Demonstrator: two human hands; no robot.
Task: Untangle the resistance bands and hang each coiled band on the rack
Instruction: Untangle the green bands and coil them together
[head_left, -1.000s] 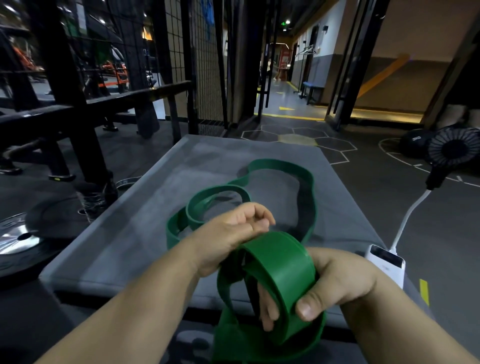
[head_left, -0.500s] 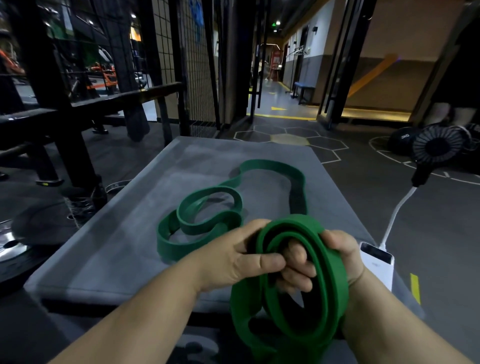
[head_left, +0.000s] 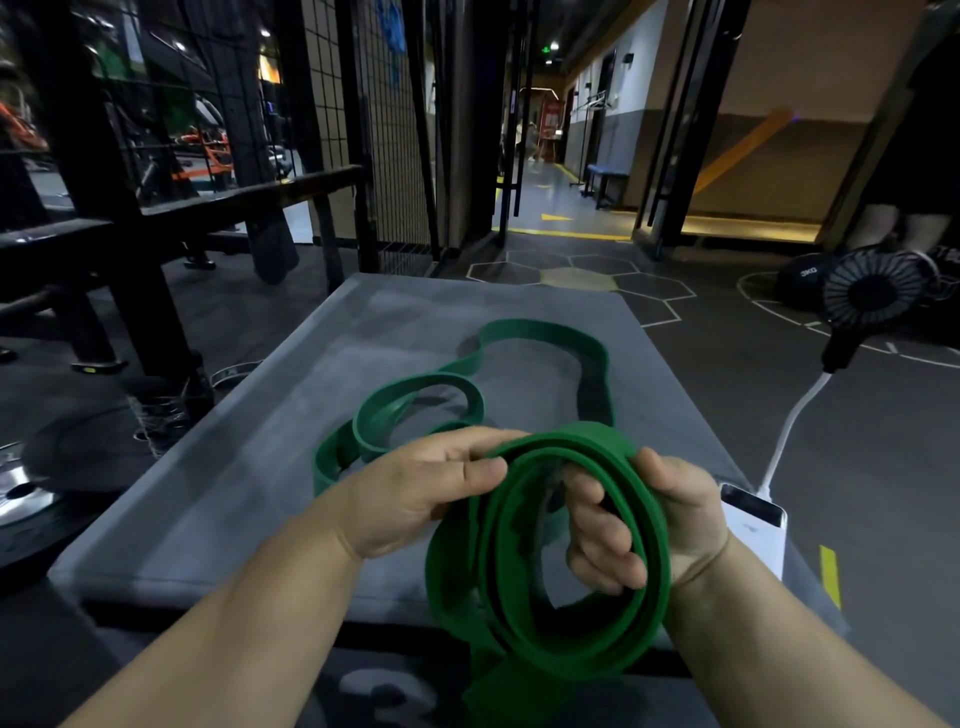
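A wide green resistance band (head_left: 524, 613) is wound into a coil of several loops in front of me. My right hand (head_left: 675, 514) has its fingers inside the coil and its thumb on the outer edge, gripping it. My left hand (head_left: 415, 493) pinches the coil's top left edge between thumb and fingers. A loose end of the band hangs below the coil. The band's remaining length, or a second green band (head_left: 545, 343), lies in loose curves on the grey padded platform (head_left: 234, 493); I cannot tell which.
A white power bank (head_left: 753, 525) sits at the platform's right edge, cabled to a small black fan (head_left: 872, 296). A black metal rack frame (head_left: 130, 234) and weight plates (head_left: 31, 493) stand at left. A person's legs (head_left: 904, 223) show at far right.
The coil has grown and turned more face-on, with the right fingers now inside it. The left hand has shifted up to pinch the coil's top edge.
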